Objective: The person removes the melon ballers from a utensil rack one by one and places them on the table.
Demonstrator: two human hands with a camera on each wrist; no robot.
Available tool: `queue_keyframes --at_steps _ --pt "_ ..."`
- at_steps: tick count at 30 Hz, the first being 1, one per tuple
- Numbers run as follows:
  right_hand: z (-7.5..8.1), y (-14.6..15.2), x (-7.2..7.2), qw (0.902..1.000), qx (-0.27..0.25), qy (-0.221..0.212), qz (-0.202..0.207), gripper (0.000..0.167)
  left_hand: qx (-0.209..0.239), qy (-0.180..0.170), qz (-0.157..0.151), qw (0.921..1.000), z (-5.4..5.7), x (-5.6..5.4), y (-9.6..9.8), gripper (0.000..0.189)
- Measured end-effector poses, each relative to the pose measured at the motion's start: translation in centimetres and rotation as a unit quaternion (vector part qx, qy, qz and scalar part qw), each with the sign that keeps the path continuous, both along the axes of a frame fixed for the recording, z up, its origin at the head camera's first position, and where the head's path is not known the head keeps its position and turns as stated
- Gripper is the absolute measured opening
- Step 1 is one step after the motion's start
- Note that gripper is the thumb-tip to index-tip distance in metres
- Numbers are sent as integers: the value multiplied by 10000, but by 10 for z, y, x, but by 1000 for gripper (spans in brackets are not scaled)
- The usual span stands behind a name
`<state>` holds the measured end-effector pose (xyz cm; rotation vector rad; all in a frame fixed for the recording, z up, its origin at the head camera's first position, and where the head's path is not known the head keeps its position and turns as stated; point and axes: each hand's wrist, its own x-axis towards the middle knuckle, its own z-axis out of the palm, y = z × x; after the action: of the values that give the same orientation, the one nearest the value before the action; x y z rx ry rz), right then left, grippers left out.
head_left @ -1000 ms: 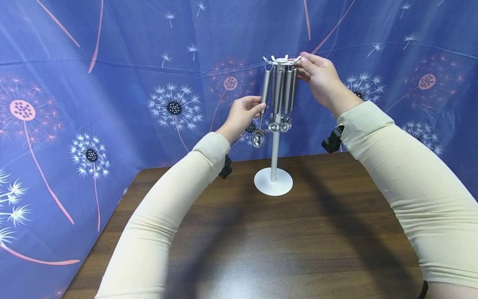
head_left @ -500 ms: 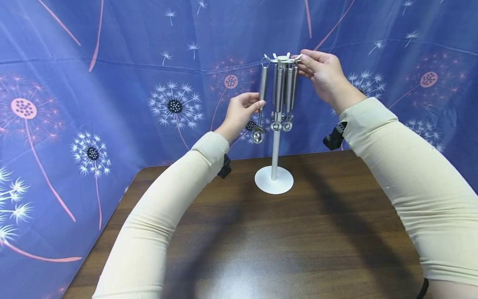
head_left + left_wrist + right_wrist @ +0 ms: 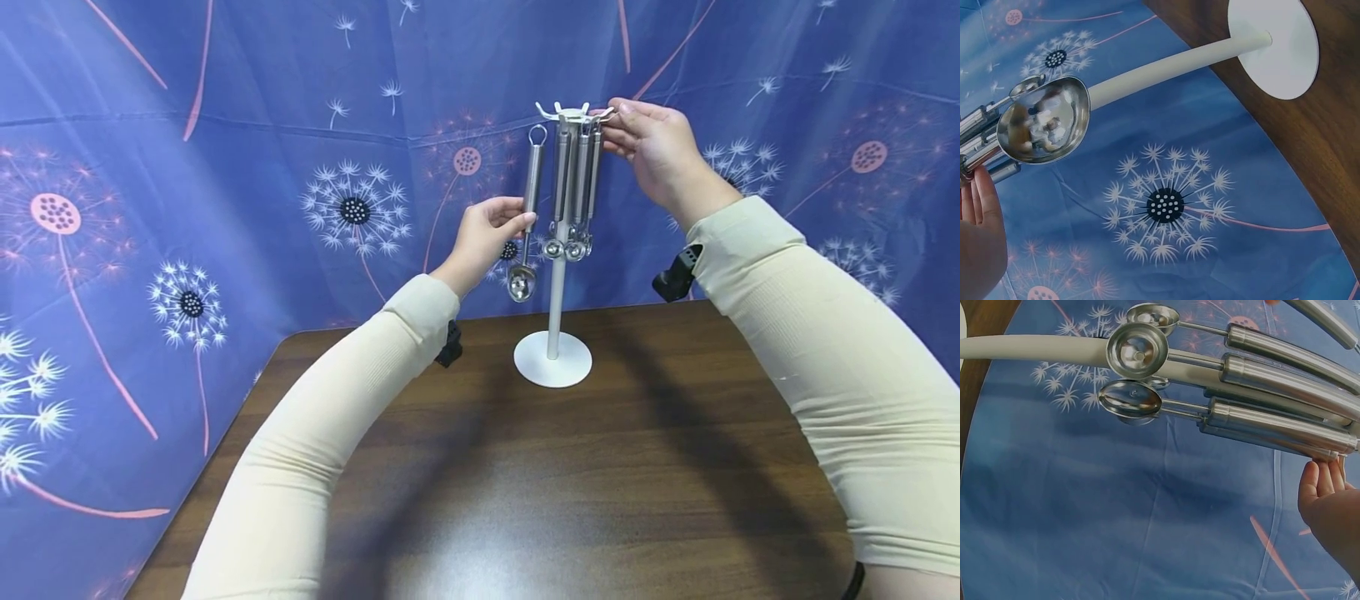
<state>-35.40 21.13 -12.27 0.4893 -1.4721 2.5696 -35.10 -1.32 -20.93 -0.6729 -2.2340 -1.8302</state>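
Note:
My left hand [image 3: 487, 235] pinches the lower handle of a steel measuring spoon [image 3: 533, 179], which hangs upright with its round bowl [image 3: 1047, 122] down. The ring at its top is apart from the hooks of the white utensil stand [image 3: 552, 358]. Several more measuring spoons [image 3: 1138, 350] of steel, with smaller bowls, hang close together around the stand's pole. My right hand [image 3: 660, 150] pinches a hook on the right of the stand's top. In the right wrist view its fingertips [image 3: 1319, 478] lie by the handle ends, and the grip itself is partly hidden.
The stand's round base sits near the back edge of a brown wooden table [image 3: 555, 483]. Close behind hangs a blue curtain [image 3: 262, 208] with dandelion prints, which also runs along the left side.
The left hand has lifted the measuring spoon's ring off its hook and lowered it slightly, just left of the stand. The right hand keeps its hold at the stand's top.

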Motion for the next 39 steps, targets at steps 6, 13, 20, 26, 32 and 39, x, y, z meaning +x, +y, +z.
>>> queue_keyframes --at_steps 6,13,20,26,32,39 --pt "-1 0 -2 9999 -105 -96 -3 14 -27 -62 -19 10000 -7 4 -2 33" --pt "-4 -2 -3 9995 -286 -88 -143 21 -37 -161 -37 9999 -18 10 -4 33" --pt "-6 -3 -6 9988 -452 -153 -144 22 -8 -479 -34 9988 -32 17 -3 32" --pt "-7 -5 -7 9987 -342 -306 -201 16 29 -735 -42 9973 -46 25 1 30" --pt "-8 -4 -7 9992 -209 -314 -160 25 110 -989 -138 9949 -54 35 7 27" --pt "-10 -6 -7 9996 -48 -192 -205 55 -34 -1168 -288 9927 -64 47 12 24"
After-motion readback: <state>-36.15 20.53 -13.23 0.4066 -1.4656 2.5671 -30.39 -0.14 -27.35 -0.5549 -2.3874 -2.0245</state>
